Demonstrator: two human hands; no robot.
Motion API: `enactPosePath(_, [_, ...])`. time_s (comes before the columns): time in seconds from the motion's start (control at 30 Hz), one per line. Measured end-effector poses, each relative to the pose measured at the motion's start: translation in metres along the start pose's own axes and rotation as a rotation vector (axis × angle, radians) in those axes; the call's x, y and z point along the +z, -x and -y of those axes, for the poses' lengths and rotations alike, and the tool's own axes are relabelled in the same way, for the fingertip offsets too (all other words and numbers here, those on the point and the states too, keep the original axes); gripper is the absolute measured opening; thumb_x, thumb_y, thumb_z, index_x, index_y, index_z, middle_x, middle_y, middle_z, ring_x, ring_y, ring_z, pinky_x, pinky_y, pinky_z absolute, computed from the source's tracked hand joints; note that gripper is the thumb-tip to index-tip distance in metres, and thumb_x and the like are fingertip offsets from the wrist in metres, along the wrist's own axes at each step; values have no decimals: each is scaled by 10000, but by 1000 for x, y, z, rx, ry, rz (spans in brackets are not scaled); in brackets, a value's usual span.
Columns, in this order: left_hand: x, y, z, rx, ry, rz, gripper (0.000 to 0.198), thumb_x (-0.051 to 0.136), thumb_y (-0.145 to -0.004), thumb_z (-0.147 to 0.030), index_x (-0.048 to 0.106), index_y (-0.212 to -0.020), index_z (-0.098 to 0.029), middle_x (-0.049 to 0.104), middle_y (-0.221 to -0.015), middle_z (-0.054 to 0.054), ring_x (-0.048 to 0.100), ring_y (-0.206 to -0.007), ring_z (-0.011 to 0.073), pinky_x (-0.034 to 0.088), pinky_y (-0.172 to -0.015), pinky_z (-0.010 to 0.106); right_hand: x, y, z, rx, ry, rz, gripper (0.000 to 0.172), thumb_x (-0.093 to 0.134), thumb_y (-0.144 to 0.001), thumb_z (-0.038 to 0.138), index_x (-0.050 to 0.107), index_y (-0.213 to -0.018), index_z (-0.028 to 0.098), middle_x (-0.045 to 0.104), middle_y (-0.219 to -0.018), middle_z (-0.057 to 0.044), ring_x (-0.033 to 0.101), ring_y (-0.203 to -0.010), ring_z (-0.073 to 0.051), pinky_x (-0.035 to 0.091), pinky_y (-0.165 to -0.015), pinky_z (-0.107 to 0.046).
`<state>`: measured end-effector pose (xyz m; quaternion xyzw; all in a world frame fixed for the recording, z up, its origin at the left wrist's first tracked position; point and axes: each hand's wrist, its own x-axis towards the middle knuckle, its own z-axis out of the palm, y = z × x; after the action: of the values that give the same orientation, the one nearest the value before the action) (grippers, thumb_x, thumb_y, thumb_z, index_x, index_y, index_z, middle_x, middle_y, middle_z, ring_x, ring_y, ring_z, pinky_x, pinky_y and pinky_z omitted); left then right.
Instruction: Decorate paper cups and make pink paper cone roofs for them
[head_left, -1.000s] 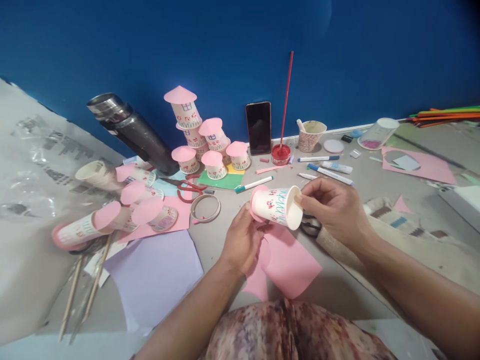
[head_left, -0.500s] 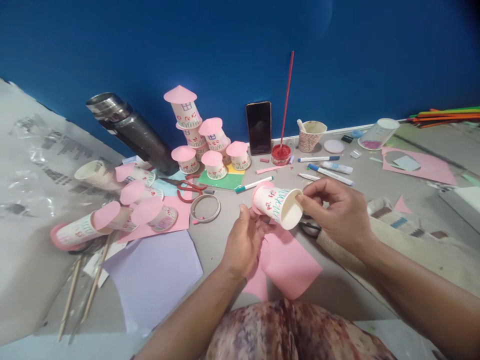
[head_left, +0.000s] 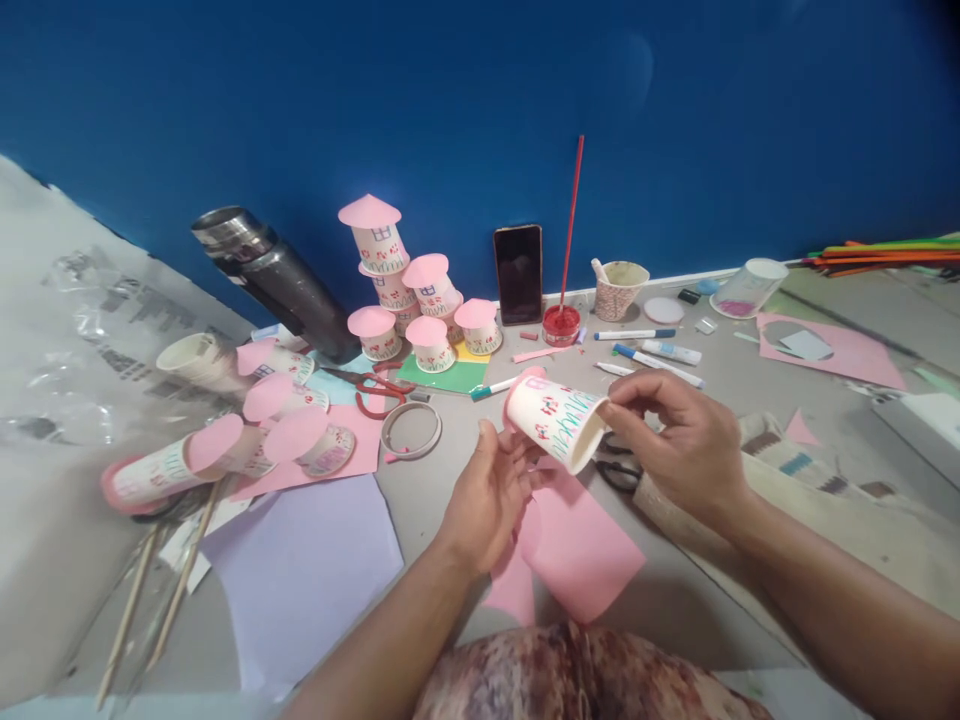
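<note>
My right hand (head_left: 675,430) pinches the rim of a paper cup (head_left: 553,415) decorated with red flowers and green squiggles. The cup lies tilted in the air, its open mouth facing right and a pink paper ring round its far left end. Just left of and below the cup, my left hand (head_left: 487,490) is open, palm up, with fingers apart; whether its fingertips touch the cup is hard to make out. Beneath the hands lie pieces of pink paper (head_left: 589,545). Black-handled scissors (head_left: 619,470) show partly behind the cup and my right hand.
Pink-roofed cup towers (head_left: 380,250) stand by the wall, beside a dark flask (head_left: 281,285) and a phone (head_left: 518,275). More decorated cups (head_left: 154,475) lie left, above lilac paper (head_left: 311,570). Red-handled scissors (head_left: 371,390), a tape roll (head_left: 412,431), markers (head_left: 660,365) and a red pot (head_left: 561,325) are around.
The cup has turned in my right hand, so less of its inside shows. My left hand has opened and come slightly away from the cup. The view has tilted a little upward.
</note>
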<state>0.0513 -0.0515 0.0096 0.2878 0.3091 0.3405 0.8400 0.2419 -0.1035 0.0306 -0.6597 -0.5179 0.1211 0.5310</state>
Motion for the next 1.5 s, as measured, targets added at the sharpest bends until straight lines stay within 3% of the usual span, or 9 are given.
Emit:
enactPosePath(0.13, [-1, 5, 0, 45, -34, 90, 421, 839, -803, -489, 770, -1088, -188, 715, -1145, 132, 649, -1058, 266, 545, -802, 337, 2, -11, -13, 349, -460, 166, 194, 797, -803, 377, 662, -794, 237, 685, -780, -10, 598, -655, -170, 483, -604, -297])
enactPosePath(0.23, [-2, 7, -2, 64, -25, 105, 503, 885, -749, -440, 754, -1181, -218, 686, -1216, 144, 616, -1139, 292, 547, -824, 354, 6, -20, -15, 585, -806, 295, 295, 870, -692, 400, 681, -863, 251, 715, -863, -12, 602, -667, -167, 472, -545, -264])
enactPosePath(0.4, [-4, 7, -8, 190, -136, 39, 557, 803, -824, -512, 714, -1295, -228, 640, -1341, 160, 584, -1222, 322, 540, -890, 378, 13, -22, -16, 750, -977, 306, 405, 890, -628, 451, 672, -912, 262, 684, -789, 8, 493, -557, -129, 391, -462, -232])
enactPosePath(0.6, [-2, 16, -10, 511, -330, -20, 496, 729, -911, -498, 694, -1367, -304, 571, -1533, 90, 519, -1394, 338, 451, -1121, 403, 17, -14, -26, 776, -957, 429, 392, 892, -681, 431, 689, -974, 266, 723, -855, -5, 602, -637, -161, 433, -473, -235])
enactPosePath(0.83, [-10, 22, -4, 635, -506, 167, 553, 623, -1001, -431, 511, -1536, -346, 459, -1643, 53, 367, -1540, 328, 327, -1255, 497, 22, -11, -33, 806, -989, 544, 392, 952, -641, 335, 762, -963, 217, 743, -800, -12, 655, -652, -153, 542, -553, -240])
enactPosePath(1.1, [-13, 19, -5, 800, -730, 189, 609, 568, -1026, -418, 411, -1601, -291, 407, -1674, 81, 331, -1562, 316, 265, -1291, 507, 24, -11, -30, 840, -1053, 485, 443, 1000, -539, 248, 793, -928, 196, 766, -779, -18, 636, -588, -123, 471, -447, -177])
enactPosePath(1.33, [-14, 16, -6, 1036, -972, 161, 645, 561, -1023, -411, 367, -1619, -262, 402, -1670, 123, 358, -1546, 335, 273, -1273, 556, 22, -11, -28, 844, -1065, 475, 437, 1001, -541, 217, 799, -928, 195, 772, -780, -31, 646, -593, -128, 490, -446, -171])
enactPosePath(1.5, [-16, 11, -9, 1128, -1145, 177, 654, 535, -1028, -428, 365, -1616, -199, 438, -1636, 174, 335, -1553, 365, 286, -1256, 589, 22, -11, -27, 869, -1052, 462, 420, 997, -550, 209, 799, -920, 181, 753, -747, -27, 617, -566, -114, 481, -440, -165])
